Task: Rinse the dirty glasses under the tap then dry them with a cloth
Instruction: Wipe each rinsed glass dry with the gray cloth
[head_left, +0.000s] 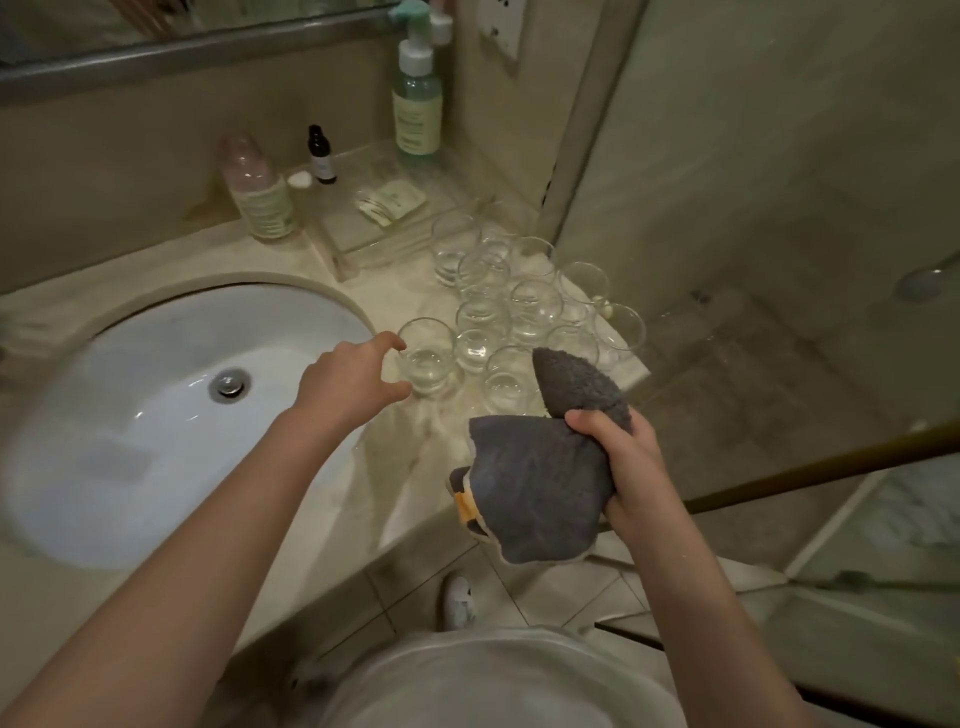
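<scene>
Bathroom vanity, cream stone top beside a white basin (156, 415): a person's left hand (353, 376) reaches toward the nearest tumbler (427, 358), thumb and forefinger spread in an open C at its rim and side, apparently just short of contact, nothing held. That short clear glass stands apart from the cluster, just right of the basin's edge. Behind it a dozen or so matching glasses (530, 306) crowd the counter corner, several touching. The right hand (626, 467) is clenched around a bunched grey cloth (540, 483), held above the counter's front edge. Toiletry bottles (415, 104) line the back wall; the tap is out of view. Picking up the tumbler well likely means closing the fingers low around its body rather than the rim, lifting straight up clear of its neighbours, and keeping the cloth away from the cluster.
</scene>
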